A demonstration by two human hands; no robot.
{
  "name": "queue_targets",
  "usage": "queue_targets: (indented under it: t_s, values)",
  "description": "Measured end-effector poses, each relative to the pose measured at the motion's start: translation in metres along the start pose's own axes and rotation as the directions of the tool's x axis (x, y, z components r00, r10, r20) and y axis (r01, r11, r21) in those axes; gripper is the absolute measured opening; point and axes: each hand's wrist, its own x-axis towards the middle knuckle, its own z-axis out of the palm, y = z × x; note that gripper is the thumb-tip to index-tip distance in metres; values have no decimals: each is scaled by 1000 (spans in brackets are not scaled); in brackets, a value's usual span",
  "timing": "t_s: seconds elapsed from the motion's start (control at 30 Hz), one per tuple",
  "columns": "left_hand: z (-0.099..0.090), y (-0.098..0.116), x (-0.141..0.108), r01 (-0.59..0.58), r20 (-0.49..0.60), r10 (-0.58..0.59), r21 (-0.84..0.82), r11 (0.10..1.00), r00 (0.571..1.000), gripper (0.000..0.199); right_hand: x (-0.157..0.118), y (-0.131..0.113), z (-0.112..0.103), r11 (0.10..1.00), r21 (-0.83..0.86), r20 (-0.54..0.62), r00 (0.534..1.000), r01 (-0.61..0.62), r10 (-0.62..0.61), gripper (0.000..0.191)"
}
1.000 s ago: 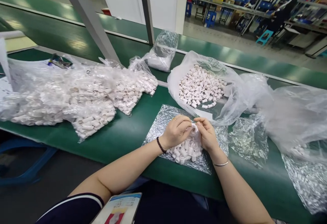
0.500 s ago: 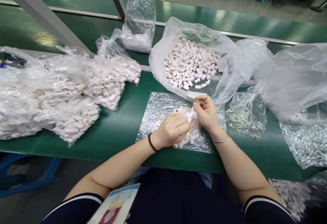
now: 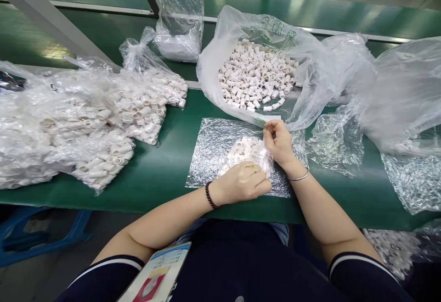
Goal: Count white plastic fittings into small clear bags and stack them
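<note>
A small clear plastic bag [image 3: 243, 150] of white pipe fittings lies in front of me on a flat sheet of crinkled clear plastic [image 3: 210, 141]. My left hand [image 3: 241, 182] is closed at the bag's near side, its fingers curled on the film and partly hidden. At the bag's right edge, my right hand [image 3: 279, 143] pinches the film between thumb and fingers. Just beyond the hands stands a large open plastic bag [image 3: 210, 72], with a heap of loose white pipe fittings [image 3: 257, 75] inside.
Several filled bags of fittings [image 3: 79, 127] are piled on the green table [image 3: 165, 173] at left. A tall clear bag [image 3: 181, 22] stands at the back. Crumpled film [image 3: 337, 141] and another big bag [image 3: 406, 95] lie at right. A blue stool [image 3: 44, 237] is below left.
My left hand has moved toward me and right along the small bag, uncovering more fittings. My right hand keeps its pinch at the bag's edge. The camera view has shifted slightly.
</note>
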Motion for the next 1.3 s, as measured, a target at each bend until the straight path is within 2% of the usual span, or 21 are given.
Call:
queue_targets:
  t_s: [0.17, 0.23, 0.33, 0.37, 0.43, 0.5, 0.57, 0.6, 0.67, 0.73, 0.8, 0.87, 0.93, 1.07, 1.2, 1.3]
  values:
    - [5, 0, -2, -80, 27, 82, -84, 993, 996, 30, -2, -12, 0, 996, 90, 19, 1000, -12, 10, 14]
    - [7, 0, -4, -97, 61, 104, -111, 989, 993, 30, -2, -20, -1, 992, 129, -12, 1000, -13, 15, 17]
    - [9, -1, -7, -65, 73, 76, -143, 988, 994, 28, -1, -32, -7, 980, 189, -66, 997, 60, -48, 16]
    - [9, -2, -7, -46, 57, 55, -149, 988, 997, 26, -1, -37, -10, 968, 233, -34, 996, 91, -86, 15]
    - [8, -3, -7, -8, 24, 12, -167, 986, 1000, 18, 0, -46, -17, 925, 361, 134, 975, 117, -175, 24]
    - [8, -5, -6, 20, 19, -17, -197, 980, 1000, 11, 1, -53, -22, 886, 458, 330, 912, 69, -241, 37]
    - [8, -5, -5, 43, 12, -42, -224, 974, 999, 11, 2, -56, -25, 879, 477, 426, 874, 3, -235, 45]
    - [9, -5, -6, 63, -5, -66, -226, 972, 998, 15, 2, -55, -25, 878, 478, 424, 883, -27, -204, 47]
    - [13, -3, -9, 131, -71, -150, -215, 968, 986, 29, 2, -52, -24, 857, 509, 340, 933, -77, -118, 51]
    - [18, -1, -14, 242, -144, -279, -234, 942, 949, 50, 1, -49, -21, 833, 544, 256, 966, -104, -46, 50]
    - [22, 1, -19, 365, -151, -418, -286, 886, 896, 77, -1, -50, -18, 843, 528, 273, 961, -103, -53, 42]
    - [25, 2, -23, 469, -77, -517, -322, 822, 853, 101, -5, -54, -14, 879, 471, 356, 928, -72, -114, 32]
    - [27, 2, -25, 530, -8, -565, -336, 779, 825, 115, -10, -59, -8, 900, 434, 400, 904, -41, -152, 27]
    - [29, 2, -27, 549, -18, -613, -425, 720, 790, 117, -18, -63, 1, 878, 470, 397, 910, -88, -121, 28]
    - [30, 2, -30, 554, 14, -630, -492, 672, 776, 121, -19, -61, 3, 839, 514, 432, 899, -179, -73, 32]
    - [26, 1, -30, 529, 46, -591, -504, 683, 806, 129, -18, -61, 2, 797, 550, 448, 894, -250, -29, 35]
